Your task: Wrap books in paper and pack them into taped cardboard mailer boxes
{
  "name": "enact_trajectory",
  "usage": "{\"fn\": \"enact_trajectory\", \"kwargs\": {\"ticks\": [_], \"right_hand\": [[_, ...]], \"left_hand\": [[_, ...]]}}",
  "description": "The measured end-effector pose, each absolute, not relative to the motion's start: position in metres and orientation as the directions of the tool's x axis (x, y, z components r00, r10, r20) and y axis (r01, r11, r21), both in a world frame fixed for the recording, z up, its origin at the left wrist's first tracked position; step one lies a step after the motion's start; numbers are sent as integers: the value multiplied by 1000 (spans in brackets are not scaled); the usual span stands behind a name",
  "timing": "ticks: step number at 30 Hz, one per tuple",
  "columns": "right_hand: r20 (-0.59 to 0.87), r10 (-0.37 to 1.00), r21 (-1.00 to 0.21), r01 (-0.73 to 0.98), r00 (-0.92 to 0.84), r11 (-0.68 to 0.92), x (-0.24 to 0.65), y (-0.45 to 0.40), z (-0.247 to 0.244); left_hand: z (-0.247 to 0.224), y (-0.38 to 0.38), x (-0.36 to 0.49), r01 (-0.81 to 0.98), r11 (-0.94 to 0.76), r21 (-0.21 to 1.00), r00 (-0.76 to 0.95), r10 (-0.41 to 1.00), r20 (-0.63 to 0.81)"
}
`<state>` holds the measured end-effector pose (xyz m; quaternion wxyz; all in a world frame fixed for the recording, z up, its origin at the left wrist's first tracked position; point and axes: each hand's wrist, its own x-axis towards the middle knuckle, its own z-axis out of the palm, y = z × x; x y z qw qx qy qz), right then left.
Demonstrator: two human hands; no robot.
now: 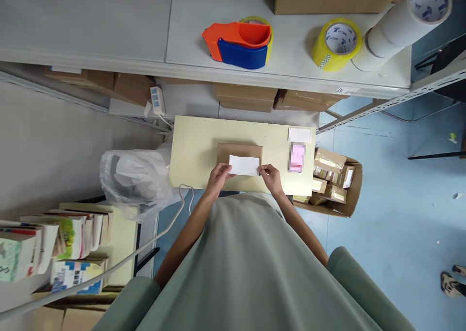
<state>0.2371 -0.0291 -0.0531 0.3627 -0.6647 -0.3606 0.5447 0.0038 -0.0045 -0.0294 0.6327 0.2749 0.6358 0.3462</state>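
Observation:
A white paper label is stretched between my two hands, over the near part of a brown cardboard box. My left hand pinches the label's left edge, fingers closed. At its right edge, my right hand pinches it the same way. The box lies on a pale yellow table. To the right on that table are a white slip of paper and, just below it, a pink item that is partly blurred out.
Above stands a shelf with an orange and blue tape dispenser, yellow tape and white rolls. An open carton of small boxes sits right. Left are a plastic bag, books and a cable. A person's shoe shows far right.

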Motion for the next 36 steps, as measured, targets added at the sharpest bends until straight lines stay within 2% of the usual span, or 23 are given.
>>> {"fn": "enact_trajectory", "kwargs": {"ticks": [8, 12, 15, 24, 36], "right_hand": [[-458, 869, -863, 141, 189, -486, 228, -21, -54], [-470, 850, -842, 166, 236, -512, 222, -15, -60], [-435, 865, -835, 246, 251, -492, 216, -11, -69], [-432, 857, -647, 565, 282, -512, 203, -2, -82], [-464, 831, -472, 708, 308, -526, 193, 3, -75]], "left_hand": [[-46, 3, -9, 0, 614, 789, -85, 787, -612], [-55, 13, -14, 157, 561, 812, -138, 827, -545], [-64, 20, -16, 284, 490, 824, -168, 872, -461], [-88, 28, -25, 452, 464, 762, -165, 883, -440], [-100, 25, -20, 533, 424, 732, -189, 903, -386]]}}
